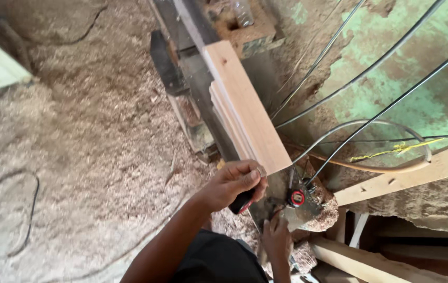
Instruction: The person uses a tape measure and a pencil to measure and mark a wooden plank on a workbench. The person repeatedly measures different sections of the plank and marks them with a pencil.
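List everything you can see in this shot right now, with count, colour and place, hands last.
wooden boards: a small stack, count unclear, pale pink-tan, centre, lying on the machine bed
machine bed: one, dark grey metal, running from top centre down to the hands
round knob: one, red and black, near end of the machine
cables: several, black and grey, across the green wall on the right
hose: one, tan, right of centre
timber beam: one, pale, right side
sawdust: pale brown, covering the floor on the left
left hand: gripping the near end of the boards along with a black and red object
right hand: on the machine near the knob
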The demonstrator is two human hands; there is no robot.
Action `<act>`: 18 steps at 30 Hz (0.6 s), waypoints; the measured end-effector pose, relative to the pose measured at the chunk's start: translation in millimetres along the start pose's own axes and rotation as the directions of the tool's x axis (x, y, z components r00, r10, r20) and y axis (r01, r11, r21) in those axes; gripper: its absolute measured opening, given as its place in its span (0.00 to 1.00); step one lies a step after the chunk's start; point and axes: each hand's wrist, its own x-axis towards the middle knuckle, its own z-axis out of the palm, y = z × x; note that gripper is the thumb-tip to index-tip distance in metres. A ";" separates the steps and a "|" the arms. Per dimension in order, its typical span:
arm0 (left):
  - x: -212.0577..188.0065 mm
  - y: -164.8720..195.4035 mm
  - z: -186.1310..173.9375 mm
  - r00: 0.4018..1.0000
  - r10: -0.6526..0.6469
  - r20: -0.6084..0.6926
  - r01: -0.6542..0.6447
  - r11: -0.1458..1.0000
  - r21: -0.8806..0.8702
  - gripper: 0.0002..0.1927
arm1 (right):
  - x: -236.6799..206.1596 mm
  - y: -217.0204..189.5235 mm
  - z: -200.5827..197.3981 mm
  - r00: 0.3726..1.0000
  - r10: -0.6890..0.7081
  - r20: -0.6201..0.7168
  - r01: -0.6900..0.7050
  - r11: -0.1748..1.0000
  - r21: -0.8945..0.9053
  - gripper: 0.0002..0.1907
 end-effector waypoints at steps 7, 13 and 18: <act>-29.9 3.6 40.3 0.952 0.165 -0.259 -0.007 0.855 0.519 0.13 | 15.1 1.3 -56.8 0.717 0.119 0.687 -0.616 0.568 0.546 0.11; -58.5 -3.2 65.7 0.886 0.377 -0.271 -0.005 0.591 0.807 0.09 | -17.9 -31.1 -151.1 0.877 -0.183 0.445 -0.337 0.425 0.840 0.11; -77.1 -27.3 67.7 0.889 0.357 -0.286 0.026 0.584 0.811 0.10 | 37.6 -38.0 -120.9 0.889 -0.172 0.425 -0.276 0.540 0.795 0.11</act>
